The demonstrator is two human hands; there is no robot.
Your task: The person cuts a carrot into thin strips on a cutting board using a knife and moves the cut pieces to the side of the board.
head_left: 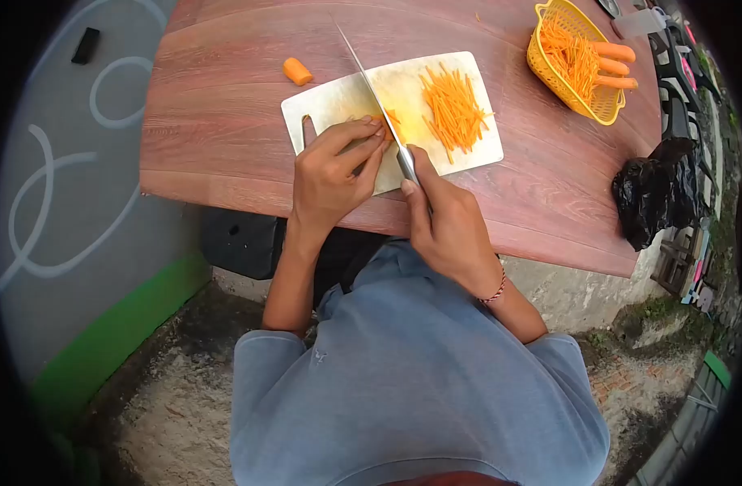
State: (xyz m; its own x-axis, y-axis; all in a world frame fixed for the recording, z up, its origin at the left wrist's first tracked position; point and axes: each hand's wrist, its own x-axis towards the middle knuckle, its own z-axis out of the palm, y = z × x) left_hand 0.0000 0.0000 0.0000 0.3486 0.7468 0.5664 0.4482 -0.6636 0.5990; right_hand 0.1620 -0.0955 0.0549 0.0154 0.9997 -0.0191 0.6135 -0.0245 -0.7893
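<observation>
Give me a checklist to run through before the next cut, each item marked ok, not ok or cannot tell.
1. Knife gripped by its handle in the right hand: ok.
2. Left hand well clear of the blade: not ok; its fingertips are right beside it.
3. Cutting board lying on the table: ok; whether it might slip, cannot tell.
4. Cut carrot strips apart from the blade: ok for the pile on the right of the board; a few other strips lie next to the blade.
5. Loose carrot piece on the board: not ok; it lies on the table beyond it.
</observation>
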